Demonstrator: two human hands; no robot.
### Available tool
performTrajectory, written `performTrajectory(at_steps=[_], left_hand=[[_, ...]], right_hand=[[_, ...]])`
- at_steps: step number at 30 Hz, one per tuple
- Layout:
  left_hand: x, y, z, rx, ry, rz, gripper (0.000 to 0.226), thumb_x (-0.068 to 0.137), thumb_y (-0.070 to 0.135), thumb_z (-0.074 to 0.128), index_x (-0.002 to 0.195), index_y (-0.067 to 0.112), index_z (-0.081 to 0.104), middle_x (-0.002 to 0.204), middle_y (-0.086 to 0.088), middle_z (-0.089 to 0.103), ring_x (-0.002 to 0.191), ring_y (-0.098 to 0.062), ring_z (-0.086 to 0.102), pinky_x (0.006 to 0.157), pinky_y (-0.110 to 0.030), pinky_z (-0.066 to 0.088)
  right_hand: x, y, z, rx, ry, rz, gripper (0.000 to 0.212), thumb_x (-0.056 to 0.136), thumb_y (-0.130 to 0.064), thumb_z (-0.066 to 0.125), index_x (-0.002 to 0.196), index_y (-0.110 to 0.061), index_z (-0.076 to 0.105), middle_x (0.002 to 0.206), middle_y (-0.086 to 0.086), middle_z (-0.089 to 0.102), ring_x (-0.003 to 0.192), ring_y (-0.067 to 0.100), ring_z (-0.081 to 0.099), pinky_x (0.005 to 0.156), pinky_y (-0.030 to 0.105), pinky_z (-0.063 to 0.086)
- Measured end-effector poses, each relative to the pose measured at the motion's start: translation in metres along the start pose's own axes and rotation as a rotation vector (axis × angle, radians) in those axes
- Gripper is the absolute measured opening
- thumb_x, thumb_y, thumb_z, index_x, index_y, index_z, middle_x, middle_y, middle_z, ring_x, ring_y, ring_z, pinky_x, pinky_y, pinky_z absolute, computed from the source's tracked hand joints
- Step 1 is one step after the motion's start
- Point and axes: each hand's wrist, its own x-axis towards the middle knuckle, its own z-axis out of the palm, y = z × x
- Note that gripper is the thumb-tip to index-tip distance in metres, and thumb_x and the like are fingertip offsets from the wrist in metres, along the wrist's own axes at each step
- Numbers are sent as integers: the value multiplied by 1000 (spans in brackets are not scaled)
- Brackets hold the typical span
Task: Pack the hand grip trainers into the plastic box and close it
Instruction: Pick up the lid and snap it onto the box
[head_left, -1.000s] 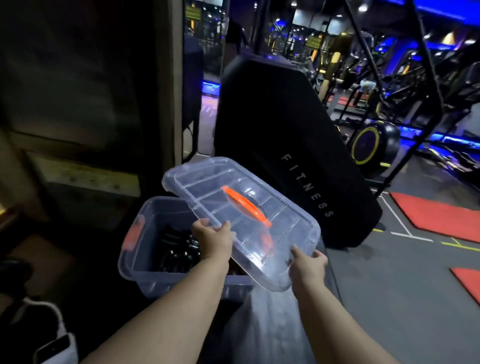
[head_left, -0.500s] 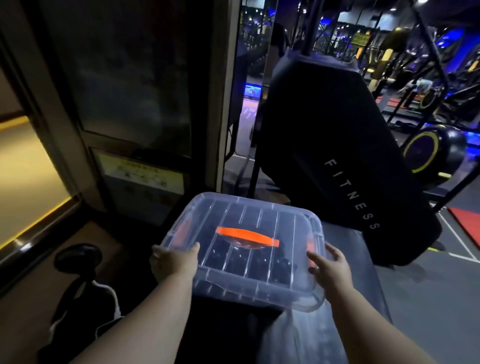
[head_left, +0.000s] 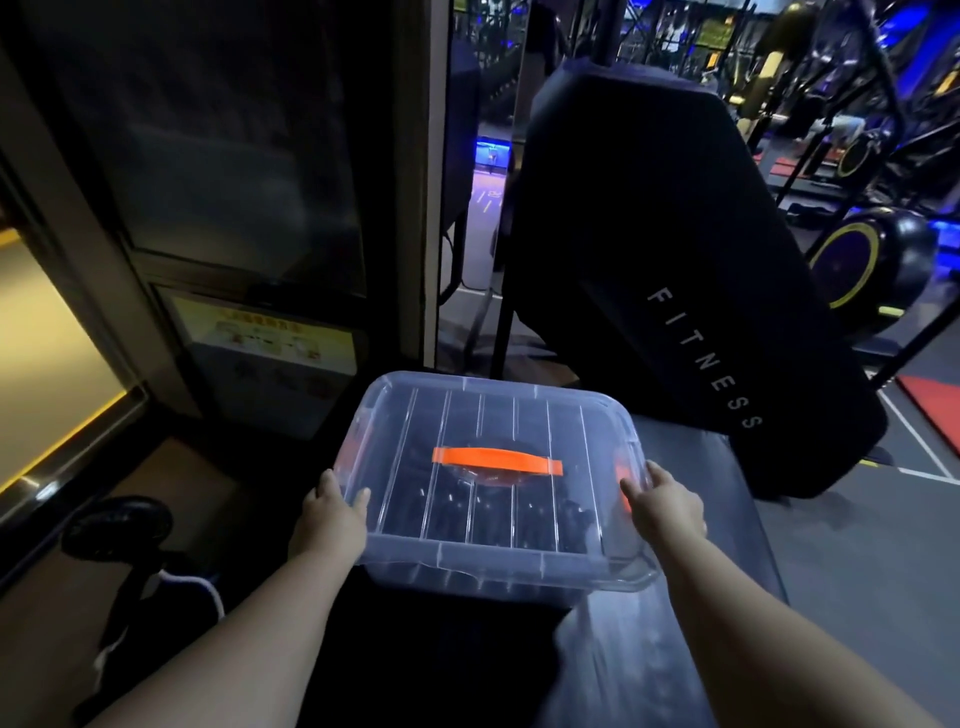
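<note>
Both hands grip the short ends of a clear plastic box: the left hand (head_left: 328, 517) is at the left end with its thumb lying on top of the lid (head_left: 561, 431) and its fingers wrapped down over the rim, and the right hand (head_left: 667, 506) mirrors it at the right end, thumb on the lid's edge and fingers curled round the side. The ribbed, see-through lid lies flat and square on the plastic box (head_left: 467, 574), its flat orange handle (head_left: 496, 461) running across the middle between the two hands. An orange latch (head_left: 621, 480) shows just beside the right thumb, mostly hidden by the hand, so I cannot tell whether it is snapped shut. Through the lid the hand grip trainers (head_left: 519, 519) show only as dark shapes lying on the box floor; how many there are cannot be made out. The box sits at the near left end of a grey surface (head_left: 727, 525), with dark shadow below its near wall. Behind it leans a large black machine housing (head_left: 649, 234) lettered FITNESS. To the right, further back, stands an exercise bike flywheel (head_left: 862, 270) with a yellow ring, and a red floor mat (head_left: 935, 410) lies at the right edge. On the left is a dark glazed door with a yellow notice (head_left: 265, 338), and low down a black rounded object (head_left: 117, 525) with a white cord (head_left: 205, 590) beside it.
</note>
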Motion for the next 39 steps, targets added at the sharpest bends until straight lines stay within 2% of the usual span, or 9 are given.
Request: performTrajectory(at_steps=[8, 11, 19, 22, 24, 28, 33, 36, 39], left_hand=[[10, -1, -1, 50, 131, 55, 29, 97, 36, 44, 112, 13, 52, 115, -14, 56, 97, -36, 56, 69, -34, 36], [23, 4, -2, 35, 137, 26, 31, 94, 42, 46, 98, 12, 47, 101, -13, 60, 87, -35, 59, 66, -35, 41], [49, 15, 6, -15, 103, -63, 36, 94, 50, 40, 96, 15, 34, 82, -5, 49, 67, -28, 50, 55, -35, 39], [54, 14, 10, -59, 80, -159, 43, 93, 52, 41, 106, 13, 30, 93, -11, 55, 63, -26, 47, 54, -36, 39], [57, 13, 12, -86, 34, -198, 55, 92, 53, 41, 129, 15, 25, 112, -18, 57, 69, -29, 50, 53, -36, 37], [63, 13, 11, -124, -14, -252, 81, 90, 57, 43, 150, 24, 0, 138, -21, 46, 106, -43, 56, 62, -40, 39], [58, 9, 13, -75, 114, -110, 74, 90, 51, 49, 148, 14, 21, 149, -18, 29, 120, -41, 48, 83, -45, 46], [54, 7, 13, -26, 159, -7, 53, 92, 46, 49, 127, 6, 50, 133, -19, 40, 103, -38, 54, 74, -38, 43], [50, 8, 11, -47, 198, 18, 44, 92, 43, 51, 113, 5, 57, 123, -17, 45, 86, -31, 53, 68, -34, 41]], right_hand=[[12, 4, 19, 51, -51, -39, 54, 96, -40, 45, 146, -23, 35, 142, 8, 49, 127, 33, 46, 101, 38, 35], [15, 2, 23, 88, -52, -9, 53, 96, -41, 44, 147, -27, 33, 142, 7, 48, 127, 34, 46, 102, 41, 36], [16, 2, 28, 264, -94, 66, 49, 94, -42, 47, 139, -31, 32, 125, 11, 57, 94, 34, 56, 84, 40, 48], [15, 1, 28, 276, -84, 75, 48, 93, -45, 47, 137, -31, 33, 118, 11, 58, 91, 33, 57, 84, 49, 52], [15, 1, 29, 283, -86, 91, 49, 92, -45, 47, 136, -28, 35, 116, 11, 59, 91, 33, 58, 84, 50, 52], [16, -1, 30, 292, -73, 113, 54, 92, -44, 49, 139, -25, 33, 125, 13, 57, 97, 35, 58, 87, 49, 51], [19, 1, 32, 252, -77, 105, 54, 93, -44, 47, 141, -23, 32, 126, 13, 57, 98, 35, 58, 86, 43, 49], [21, 2, 32, 246, -74, 97, 54, 94, -42, 47, 141, -21, 33, 128, 14, 56, 105, 35, 56, 81, 34, 41], [20, 3, 32, 239, -63, 93, 55, 93, -42, 48, 142, -21, 33, 128, 15, 56, 108, 35, 55, 78, 34, 37]])
